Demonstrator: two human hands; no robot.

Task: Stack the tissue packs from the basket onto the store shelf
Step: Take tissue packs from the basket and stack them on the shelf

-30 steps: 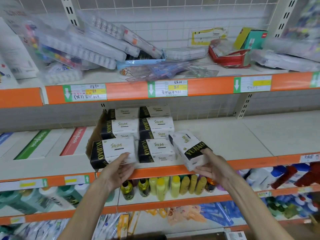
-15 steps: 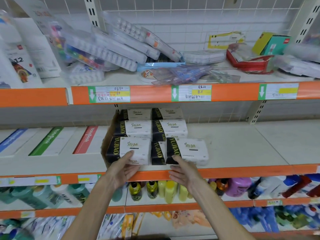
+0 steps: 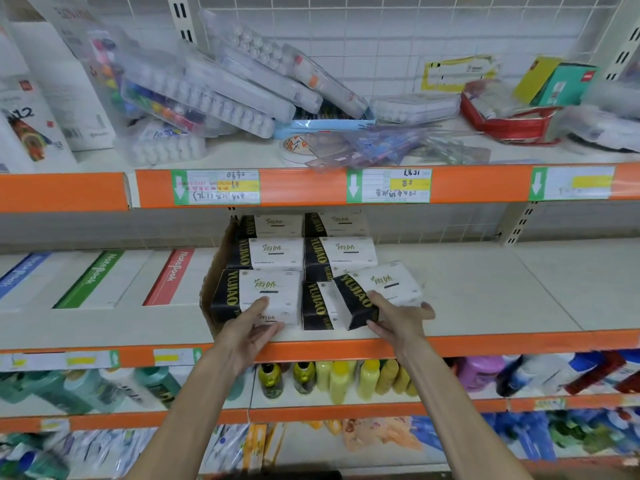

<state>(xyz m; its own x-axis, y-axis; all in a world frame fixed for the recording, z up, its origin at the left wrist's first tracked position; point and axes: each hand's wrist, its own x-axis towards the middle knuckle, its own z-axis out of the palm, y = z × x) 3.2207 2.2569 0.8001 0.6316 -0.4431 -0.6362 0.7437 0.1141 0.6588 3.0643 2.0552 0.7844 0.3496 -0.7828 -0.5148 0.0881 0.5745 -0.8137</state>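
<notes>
On shelf (image 3: 485, 299), at 12 o'clock: stacked packs (image 3: 301, 258).
Right hand (image 3: 398, 317): grips tissue pack (image 3: 377, 292), now tilted, lifted off its neighbour.
Left hand (image 3: 249, 327): still open, flat on front pack (image 3: 256, 296).

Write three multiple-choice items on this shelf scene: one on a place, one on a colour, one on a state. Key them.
1. Where do the notebooks lie relative to the tissue packs?
A left
B right
C on the shelf above

2. What colour is the shelf edge strip?
A blue
B orange
C green

3. How does the tissue pack under the right hand sit?
A squared up with the row
B skewed to it
C standing on end

Key: 1 A, they lie left of the stack; 2 B, the strip is orange; 3 B, its dark end angles across its neighbour.
</notes>
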